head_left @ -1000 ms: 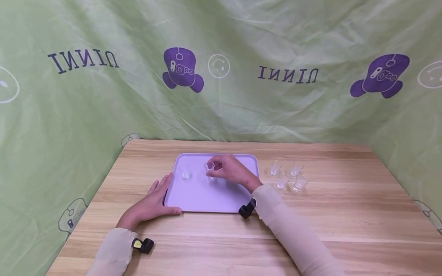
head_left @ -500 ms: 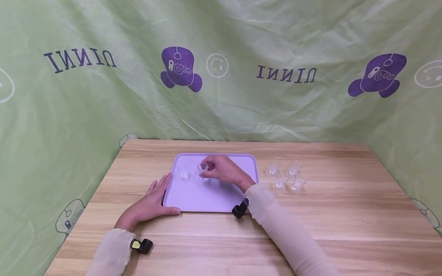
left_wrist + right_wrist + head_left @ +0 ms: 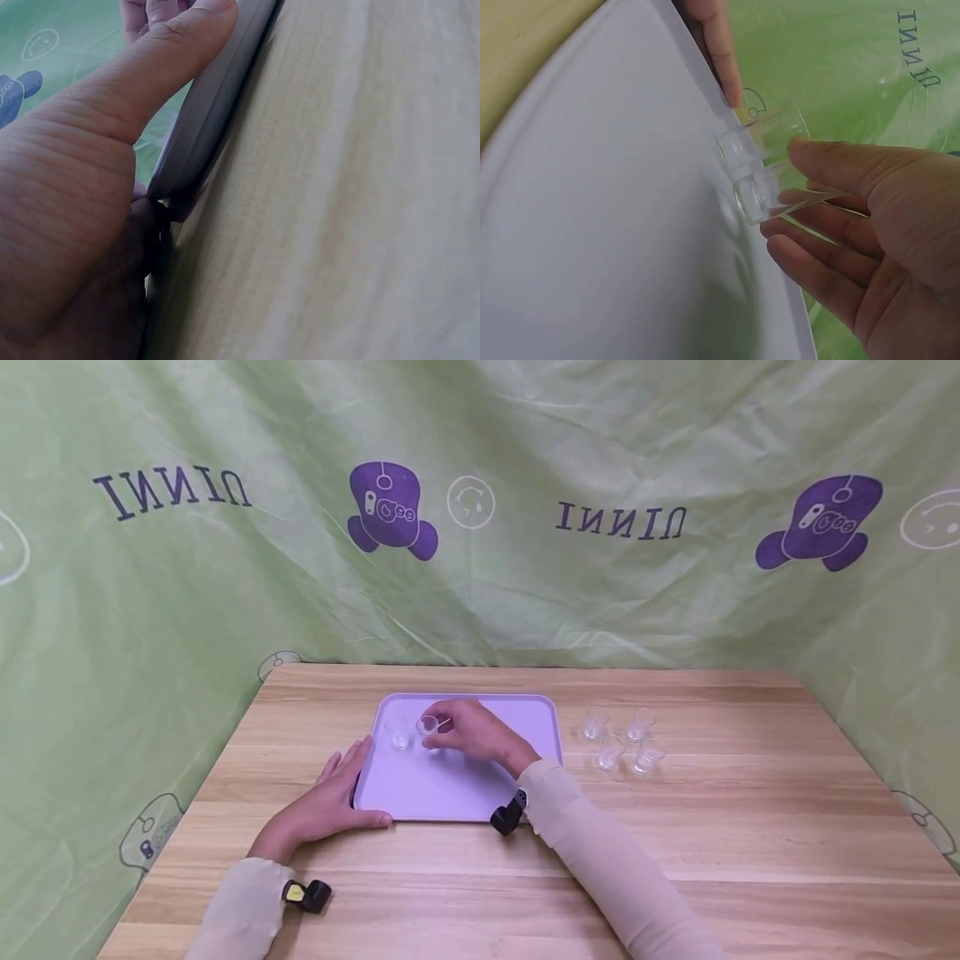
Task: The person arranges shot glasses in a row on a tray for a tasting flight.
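My right hand [image 3: 474, 732] pinches a small clear shot glass [image 3: 427, 727] between thumb and fingers, over the back left part of the lilac tray [image 3: 435, 793]. Just left of it, a second shot glass [image 3: 399, 738] stands upright on the tray. In the right wrist view the base of the held shot glass [image 3: 756, 196] is close over the tray surface, overlapping the standing shot glass [image 3: 739, 146]. My left hand [image 3: 330, 803] rests at the tray's front left corner, fingers along the left edge and thumb [image 3: 180, 56] on the front rim.
Several more clear shot glasses [image 3: 611, 752] stand in a cluster on the wooden table [image 3: 720, 827], right of the tray. A green printed curtain [image 3: 510, 602] hangs behind the table and along both sides.
My right hand has moved left across the tray with the shot glass, bringing it beside the standing one. The left hand holds its place at the tray corner.
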### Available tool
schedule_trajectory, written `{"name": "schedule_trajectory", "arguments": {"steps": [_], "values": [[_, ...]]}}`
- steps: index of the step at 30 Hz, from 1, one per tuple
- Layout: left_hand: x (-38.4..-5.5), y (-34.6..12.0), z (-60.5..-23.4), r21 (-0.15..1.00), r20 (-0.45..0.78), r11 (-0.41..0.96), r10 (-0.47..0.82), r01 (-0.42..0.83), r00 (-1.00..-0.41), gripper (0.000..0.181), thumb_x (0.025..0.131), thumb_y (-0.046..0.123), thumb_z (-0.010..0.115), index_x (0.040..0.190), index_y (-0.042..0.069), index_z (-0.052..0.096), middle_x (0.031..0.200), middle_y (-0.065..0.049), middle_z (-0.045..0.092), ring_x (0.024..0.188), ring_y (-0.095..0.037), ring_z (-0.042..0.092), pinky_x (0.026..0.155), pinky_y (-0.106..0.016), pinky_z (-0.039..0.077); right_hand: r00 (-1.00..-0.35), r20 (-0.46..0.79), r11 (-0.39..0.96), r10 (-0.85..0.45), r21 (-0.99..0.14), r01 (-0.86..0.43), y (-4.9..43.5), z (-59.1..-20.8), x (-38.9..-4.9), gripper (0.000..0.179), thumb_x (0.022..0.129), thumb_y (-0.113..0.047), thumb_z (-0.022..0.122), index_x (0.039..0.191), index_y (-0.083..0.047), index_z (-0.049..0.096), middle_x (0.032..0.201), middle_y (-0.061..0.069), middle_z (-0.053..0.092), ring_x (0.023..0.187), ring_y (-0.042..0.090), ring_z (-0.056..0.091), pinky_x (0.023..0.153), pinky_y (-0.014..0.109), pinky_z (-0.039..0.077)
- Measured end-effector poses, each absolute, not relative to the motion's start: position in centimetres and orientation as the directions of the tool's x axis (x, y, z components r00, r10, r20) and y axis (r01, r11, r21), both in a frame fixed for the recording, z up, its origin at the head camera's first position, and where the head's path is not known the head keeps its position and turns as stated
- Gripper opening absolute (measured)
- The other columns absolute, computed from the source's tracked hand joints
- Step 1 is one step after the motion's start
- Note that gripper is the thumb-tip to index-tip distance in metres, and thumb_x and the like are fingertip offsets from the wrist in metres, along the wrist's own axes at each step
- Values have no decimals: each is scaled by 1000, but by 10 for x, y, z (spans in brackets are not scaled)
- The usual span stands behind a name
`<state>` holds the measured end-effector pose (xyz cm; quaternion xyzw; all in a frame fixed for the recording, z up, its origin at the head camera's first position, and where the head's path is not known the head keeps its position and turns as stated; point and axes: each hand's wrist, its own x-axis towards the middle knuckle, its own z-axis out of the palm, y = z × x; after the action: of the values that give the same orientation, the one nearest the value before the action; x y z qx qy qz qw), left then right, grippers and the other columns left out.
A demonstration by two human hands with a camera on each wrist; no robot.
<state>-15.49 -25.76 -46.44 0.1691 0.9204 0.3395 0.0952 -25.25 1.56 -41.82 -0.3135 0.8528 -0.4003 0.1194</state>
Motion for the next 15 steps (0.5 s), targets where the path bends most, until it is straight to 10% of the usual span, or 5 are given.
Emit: {"name": "schedule_trajectory", "arguments": {"steps": [15], "values": [[-155, -257, -464, 658, -59, 710, 379, 249, -924, 130, 78, 55, 86, 164, -1, 5, 168, -27, 8, 155, -42, 0, 123, -56, -5, -772, 30, 494, -635, -752, -436, 9, -421, -255, 35, 94, -13, 78, 127, -6, 69, 121, 4, 70, 115, 18, 66, 97, 28, 52]]}}
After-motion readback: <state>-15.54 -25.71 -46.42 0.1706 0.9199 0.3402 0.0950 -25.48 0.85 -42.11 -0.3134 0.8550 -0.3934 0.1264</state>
